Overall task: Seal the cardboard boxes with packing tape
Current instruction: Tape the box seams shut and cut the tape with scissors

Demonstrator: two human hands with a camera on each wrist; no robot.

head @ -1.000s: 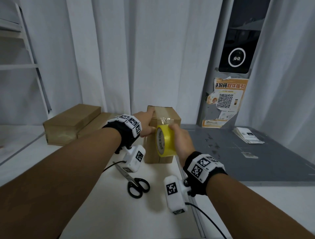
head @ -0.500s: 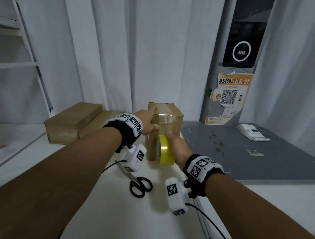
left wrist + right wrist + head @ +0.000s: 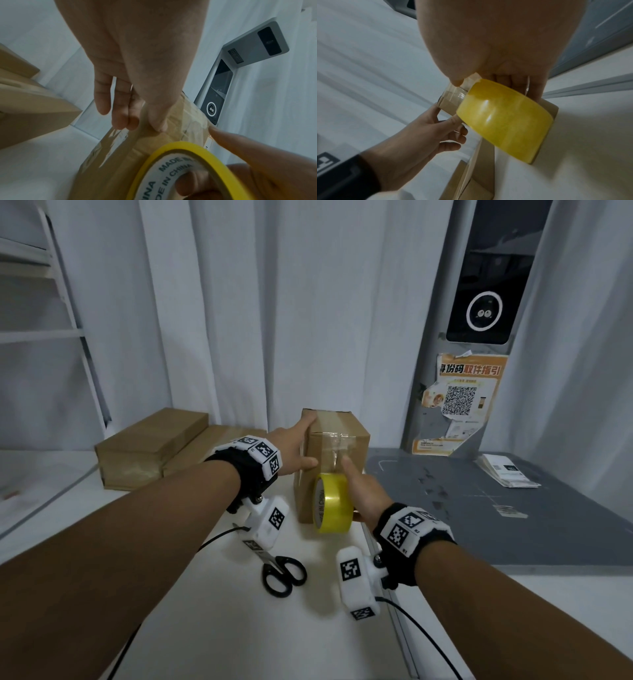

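Note:
A small upright cardboard box (image 3: 346, 436) stands on the white table, with clear tape over its top and front. My left hand (image 3: 301, 446) grips its left front corner, thumb on the front face and fingers along the side. My right hand (image 3: 352, 491) holds the yellow tape roll (image 3: 332, 503) low against the front face, near the table. Its index finger (image 3: 231, 142) points up along the tape, and a finger sits inside the roll's core (image 3: 180, 169). In the right wrist view, tape runs from the roll (image 3: 505, 124) up the box (image 3: 485, 155).
Black-handled scissors (image 3: 282, 571) lie on the table just in front of the box. Two flat cardboard boxes (image 3: 150, 446) lie at the back left. A grey mat (image 3: 479, 508) with a paper stack (image 3: 507, 474) lies to the right. White curtains and a panel with a poster (image 3: 459, 402) stand behind.
My right hand has drawn the roll down the box's front face, from near the top edge to just above the table. The left hand has kept its hold.

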